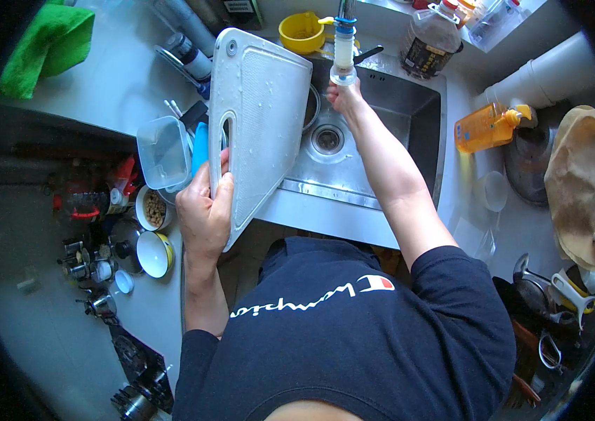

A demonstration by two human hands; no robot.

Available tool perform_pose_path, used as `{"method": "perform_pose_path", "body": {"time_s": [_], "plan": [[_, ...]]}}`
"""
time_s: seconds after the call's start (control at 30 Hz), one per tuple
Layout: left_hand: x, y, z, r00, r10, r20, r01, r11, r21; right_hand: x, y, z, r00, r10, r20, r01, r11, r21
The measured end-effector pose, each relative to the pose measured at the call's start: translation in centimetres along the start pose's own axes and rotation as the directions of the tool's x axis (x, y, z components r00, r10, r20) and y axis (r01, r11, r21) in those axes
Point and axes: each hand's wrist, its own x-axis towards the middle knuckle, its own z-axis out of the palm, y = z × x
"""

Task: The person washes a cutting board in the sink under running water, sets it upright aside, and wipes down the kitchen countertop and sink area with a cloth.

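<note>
My left hand (pixel 206 208) grips a white cutting board (pixel 262 119) by the edge beside its handle slot. The board is tilted up on the left of the steel sink (pixel 409 105), with water drops on its face. My right hand (pixel 343 95) is at the faucet (pixel 344 52), just below and behind its nozzle. Its fingers look curled, but the nozzle partly covers them, and what they hold, if anything, is hidden. Behind the board's right edge, part of a round metal rim (pixel 315 109) shows in the sink.
A yellow strainer (pixel 301 32) sits behind the sink. On the right stand an orange soap bottle (pixel 483 128) and a large plastic jug (pixel 429 42). A clear container (pixel 163 151), a bowl of nuts (pixel 151 208) and a yellow bowl (pixel 154 254) are at left. A green cloth (pixel 48 49) lies far left.
</note>
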Motion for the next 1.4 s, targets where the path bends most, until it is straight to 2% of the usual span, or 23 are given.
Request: {"method": "perform_pose_path", "body": {"time_s": [0.1, 0.2, 0.43, 0.47, 0.5, 0.53, 0.6, 0.67, 0.73, 0.8, 0.9, 1.0, 1.13, 1.2, 1.23, 1.27, 1.33, 1.37, 1.4], "plan": [[0.0, 0.2, -0.1, 1.0, -0.02, 0.012, 0.02, 1.0, 0.003, 0.2, -0.2, 0.1, 0.997, -0.008, -0.083, 0.008, 1.0, -0.004], [0.0, -0.4, 0.1, 0.999, 0.034, -0.011, -0.034, 0.999, -0.02, -0.1, -0.2, 0.3, 0.993, -0.048, -0.112, 0.049, 0.999, 0.008], [0.1, -0.2, 0.0, 1.0, -0.015, 0.006, 0.015, 1.0, -0.004, 1.1, 0.4, -0.6, 0.987, -0.051, -0.152, 0.05, 0.999, -0.011], [0.1, -0.2, 0.1, 1.0, -0.007, 0.002, 0.007, 1.0, -0.016, 1.8, 0.2, -1.6, 0.995, 0.096, 0.012, -0.097, 0.99, 0.107], [0.1, -0.3, 0.1, 1.0, 0.0, -0.002, 0.0, 1.0, -0.028, 1.2, -0.2, -1.6, 0.957, 0.22, 0.19, -0.257, 0.947, 0.195], [0.1, -0.4, 0.1, 1.0, -0.001, -0.002, 0.001, 1.0, -0.028, 0.8, -0.3, -1.1, 0.957, 0.222, 0.189, -0.258, 0.946, 0.195], [0.2, -0.5, 0.1, 1.0, 0.019, -0.009, -0.02, 1.0, -0.022, -0.6, -0.9, 0.4, 0.971, 0.229, 0.065, -0.237, 0.953, 0.187], [0.1, -0.3, 0.1, 1.0, 0.013, -0.005, -0.013, 1.0, -0.009, -0.3, -1.2, -0.5, 0.982, 0.177, 0.071, -0.188, 0.961, 0.204], [0.2, -0.1, 0.1, 1.0, 0.011, 0.0, -0.011, 1.0, 0.005, 1.0, -1.1, -1.5, 0.958, 0.206, 0.199, -0.215, 0.976, 0.028], [0.2, -0.1, 0.2, 1.0, 0.02, -0.009, -0.02, 1.0, -0.008, 1.6, -0.8, -2.4, 0.954, 0.228, 0.195, -0.232, 0.973, 0.001], [0.2, 0.0, 0.2, 1.0, 0.001, 0.009, -0.001, 1.0, -0.012, 1.3, -0.6, -2.3, 0.937, 0.264, 0.228, -0.284, 0.957, 0.061], [0.1, -0.1, 0.4, 1.0, 0.027, -0.009, -0.027, 0.999, -0.033, 0.4, -0.4, -1.0, 0.972, 0.208, 0.11, -0.219, 0.97, 0.105], [-0.3, 0.3, 0.4, 0.999, 0.025, -0.028, -0.025, 1.0, -0.016, -0.2, -1.1, -0.7, 0.982, 0.162, 0.097, -0.179, 0.964, 0.195], [-0.7, 0.8, 0.5, 0.999, 0.023, -0.035, -0.023, 1.0, 0.006, -0.9, -2.0, -0.6, 0.961, 0.249, 0.121, -0.272, 0.932, 0.238], [-0.8, 0.9, 0.6, 0.999, 0.02, -0.038, -0.02, 1.0, 0.008, 0.8, -1.9, -1.2, 0.93, 0.322, 0.177, -0.351, 0.922, 0.163], [-0.9, 0.9, 0.7, 0.998, 0.029, -0.054, -0.029, 1.0, 0.004, 1.2, -1.4, -1.6, 0.928, 0.326, 0.178, -0.355, 0.921, 0.161], [-1.1, 0.9, 1.0, 0.996, 0.037, -0.075, -0.037, 0.999, 0.001, 0.8, -1.3, -1.3, 0.961, 0.238, 0.143, -0.254, 0.961, 0.105], [-1.3, 0.8, 1.0, 0.995, 0.048, -0.087, -0.048, 0.999, 0.004, 0.5, -1.0, -1.1, 0.974, 0.217, 0.063, -0.22, 0.975, 0.029], [-1.4, 0.8, 1.1, 0.993, 0.059, -0.1, -0.059, 0.998, 0.007, -0.3, -1.2, -0.9, 0.973, 0.22, 0.068, -0.222, 0.975, 0.024]]}}
